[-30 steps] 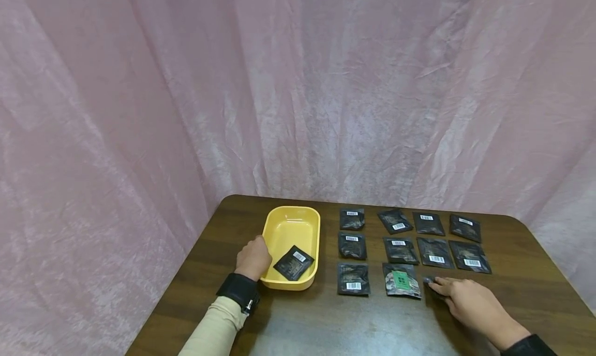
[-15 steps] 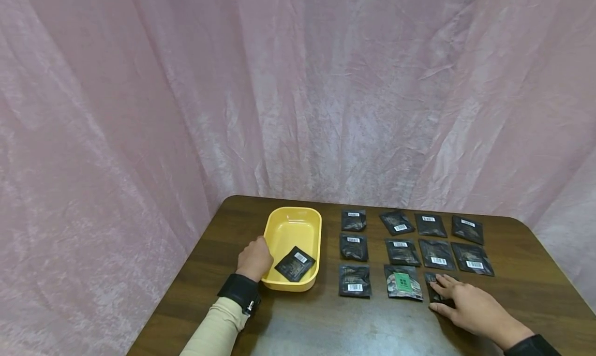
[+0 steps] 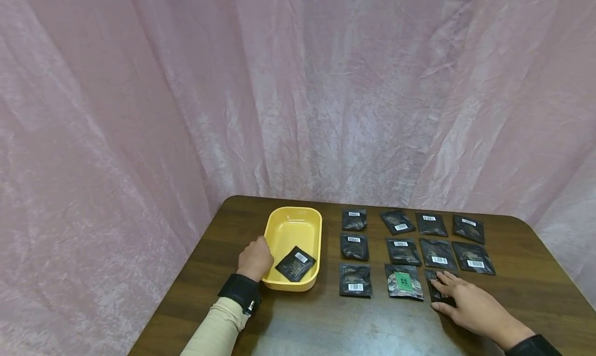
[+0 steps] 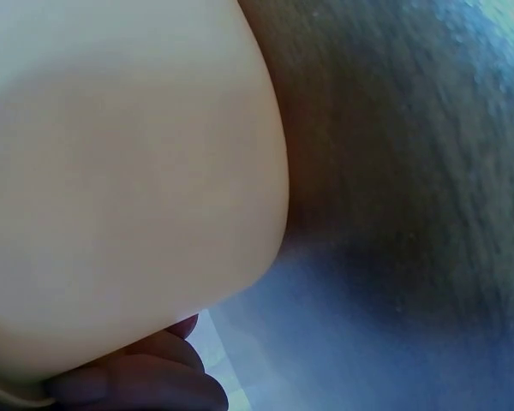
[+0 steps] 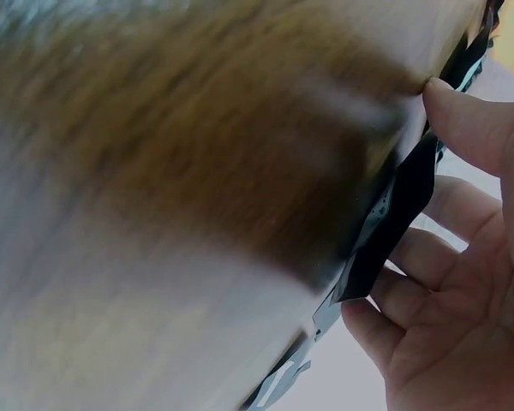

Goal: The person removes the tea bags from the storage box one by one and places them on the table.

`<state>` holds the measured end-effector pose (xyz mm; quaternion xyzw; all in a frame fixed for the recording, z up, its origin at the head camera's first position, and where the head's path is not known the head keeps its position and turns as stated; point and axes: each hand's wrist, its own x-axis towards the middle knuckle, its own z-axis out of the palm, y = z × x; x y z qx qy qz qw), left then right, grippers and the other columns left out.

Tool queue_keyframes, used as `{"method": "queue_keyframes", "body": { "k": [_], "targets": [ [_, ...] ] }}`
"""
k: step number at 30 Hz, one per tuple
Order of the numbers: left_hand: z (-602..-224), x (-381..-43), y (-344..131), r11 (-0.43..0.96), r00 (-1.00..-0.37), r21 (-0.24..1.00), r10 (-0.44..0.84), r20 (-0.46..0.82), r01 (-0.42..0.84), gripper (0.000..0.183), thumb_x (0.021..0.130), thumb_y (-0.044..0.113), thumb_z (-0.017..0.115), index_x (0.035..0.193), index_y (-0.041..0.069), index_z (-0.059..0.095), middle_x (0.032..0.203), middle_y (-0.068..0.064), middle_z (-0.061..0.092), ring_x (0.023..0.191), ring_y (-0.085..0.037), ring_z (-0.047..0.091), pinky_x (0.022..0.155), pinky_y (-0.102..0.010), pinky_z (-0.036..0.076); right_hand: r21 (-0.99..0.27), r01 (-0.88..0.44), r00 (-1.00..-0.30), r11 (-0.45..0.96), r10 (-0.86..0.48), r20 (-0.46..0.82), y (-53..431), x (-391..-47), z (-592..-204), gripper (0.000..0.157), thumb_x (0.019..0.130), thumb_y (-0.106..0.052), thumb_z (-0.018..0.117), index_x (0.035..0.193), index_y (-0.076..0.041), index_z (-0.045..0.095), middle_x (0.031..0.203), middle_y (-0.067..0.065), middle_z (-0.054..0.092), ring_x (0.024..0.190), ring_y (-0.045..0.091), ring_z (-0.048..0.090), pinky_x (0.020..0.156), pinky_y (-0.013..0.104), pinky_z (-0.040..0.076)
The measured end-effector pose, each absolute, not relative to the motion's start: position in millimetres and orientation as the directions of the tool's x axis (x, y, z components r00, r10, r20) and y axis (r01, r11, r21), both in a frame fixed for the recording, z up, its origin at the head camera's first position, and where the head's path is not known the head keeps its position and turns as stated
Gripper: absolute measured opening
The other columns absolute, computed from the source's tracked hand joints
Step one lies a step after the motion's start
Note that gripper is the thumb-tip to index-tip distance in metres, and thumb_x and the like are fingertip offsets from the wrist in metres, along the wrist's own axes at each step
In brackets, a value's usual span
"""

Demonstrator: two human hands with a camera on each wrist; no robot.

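Observation:
My left hand grips the near left rim of a yellow plastic tray. In the left wrist view, its curled fingers show at the edge of the tray's pale wall. One black sachet with a barcode label lies inside the tray. At the right, my right hand rests with fingers spread on another black sachet, partly hidden under them. The right wrist view has the thumb at one end of this sachet and fingertips along its edge. Left of it lies a sachet with a green label.
Several black barcoded sachets lie in rows behind the right hand, among them a back-corner sachet. A column of 3 stands apart nearer the tray, its front sachet lying flat. Pink curtains hang behind the brown wooden table.
The sachet under my right hand has gone from tilted to flat, and the fingers have spread over it. My left hand keeps its grip on the tray.

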<state>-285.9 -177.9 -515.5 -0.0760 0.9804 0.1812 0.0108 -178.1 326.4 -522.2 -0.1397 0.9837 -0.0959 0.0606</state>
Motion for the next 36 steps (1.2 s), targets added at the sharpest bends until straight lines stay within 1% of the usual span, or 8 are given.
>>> {"method": "queue_keyframes", "body": {
  "k": [9, 12, 15, 19, 25, 28, 31, 36],
  "targets": [
    [-514.8, -283.2, -178.6, 0.928, -0.988, 0.341, -0.145, -0.046, -0.152, 0.030, 0.095, 0.013, 0.066, 0.120, -0.003, 0.064, 0.102, -0.019, 0.073, 0.089, -0.032, 0.072, 0.079, -0.053, 0.058, -0.201, -0.262, -0.955, 0.944, -0.284, -0.089, 325.5, -179.2, -520.5, 0.073, 0.091, -0.050, 0.077, 0.144, -0.001, 0.065, 0.155, 0.035, 0.052, 0.139, 0.058, 0.053, 0.104, 0.070, 0.048],
    [-514.0, -282.4, -178.2, 0.928, -0.988, 0.339, -0.145, -0.044, -0.151, 0.031, 0.096, 0.012, 0.066, 0.122, -0.004, 0.063, 0.103, -0.019, 0.073, 0.090, -0.033, 0.072, 0.080, -0.053, 0.058, -0.197, -0.269, -0.955, 0.943, -0.287, -0.071, 324.5, -179.4, -515.6, 0.072, 0.090, -0.047, 0.079, 0.143, 0.000, 0.065, 0.154, 0.034, 0.053, 0.141, 0.058, 0.052, 0.105, 0.071, 0.047],
    [-513.2, -281.6, -177.8, 0.927, -0.988, 0.344, -0.146, -0.046, -0.153, 0.031, 0.096, 0.012, 0.066, 0.122, -0.004, 0.063, 0.104, -0.020, 0.073, 0.091, -0.033, 0.072, 0.081, -0.053, 0.058, -0.193, -0.283, -0.956, 0.940, -0.292, -0.022, 320.5, -178.9, -505.7, 0.070, 0.089, -0.042, 0.082, 0.142, 0.000, 0.065, 0.152, 0.034, 0.056, 0.139, 0.056, 0.054, 0.104, 0.069, 0.049],
    [-513.8, -280.9, -178.3, 0.926, -0.989, 0.347, -0.140, -0.044, -0.147, 0.030, 0.096, 0.012, 0.066, 0.121, -0.003, 0.063, 0.103, -0.020, 0.073, 0.090, -0.033, 0.072, 0.080, -0.053, 0.058, -0.178, -0.338, -0.940, 0.924, -0.322, 0.112, 308.3, -179.3, -489.7, 0.065, 0.088, -0.037, 0.085, 0.139, -0.001, 0.068, 0.147, 0.032, 0.061, 0.131, 0.053, 0.063, 0.098, 0.065, 0.055],
    [-513.3, -281.4, -180.5, 0.925, -0.988, 0.349, -0.147, -0.043, -0.153, 0.029, 0.096, 0.012, 0.066, 0.120, -0.003, 0.064, 0.102, -0.019, 0.072, 0.089, -0.032, 0.071, 0.080, -0.053, 0.058, -0.145, -0.439, -0.880, 0.887, -0.391, 0.271, 274.8, -193.9, -457.8, 0.063, 0.090, -0.033, 0.084, 0.143, -0.004, 0.066, 0.147, 0.028, 0.063, 0.125, 0.049, 0.068, 0.096, 0.063, 0.057],
    [-513.0, -282.6, -180.8, 0.925, -0.988, 0.345, -0.152, -0.041, -0.157, 0.029, 0.096, 0.013, 0.066, 0.120, -0.003, 0.064, 0.103, -0.019, 0.072, 0.089, -0.032, 0.071, 0.080, -0.053, 0.058, -0.134, -0.473, -0.855, 0.871, -0.418, 0.307, 251.1, -205.9, -444.9, 0.064, 0.092, -0.034, 0.082, 0.147, -0.005, 0.063, 0.147, 0.027, 0.064, 0.125, 0.048, 0.068, 0.099, 0.063, 0.056],
    [-512.9, -284.4, -180.1, 0.927, -0.988, 0.341, -0.153, -0.038, -0.156, 0.029, 0.096, 0.013, 0.066, 0.120, -0.003, 0.064, 0.103, -0.019, 0.073, 0.090, -0.033, 0.072, 0.081, -0.053, 0.058, -0.129, -0.517, -0.825, 0.846, -0.452, 0.339, 224.3, -219.0, -438.2, 0.065, 0.094, -0.035, 0.081, 0.149, -0.006, 0.061, 0.147, 0.024, 0.065, 0.125, 0.044, 0.069, 0.100, 0.060, 0.057],
    [-514.5, -284.8, -177.6, 0.926, -0.988, 0.343, -0.149, -0.048, -0.156, 0.028, 0.095, 0.013, 0.065, 0.119, -0.002, 0.064, 0.104, -0.020, 0.073, 0.092, -0.034, 0.072, 0.082, -0.054, 0.058, -0.134, -0.599, -0.768, 0.790, -0.519, 0.375, 173.6, -237.9, -436.1, 0.062, 0.096, -0.036, 0.079, 0.148, -0.008, 0.063, 0.146, 0.019, 0.068, 0.126, 0.039, 0.071, 0.100, 0.056, 0.058]
  ]
}}
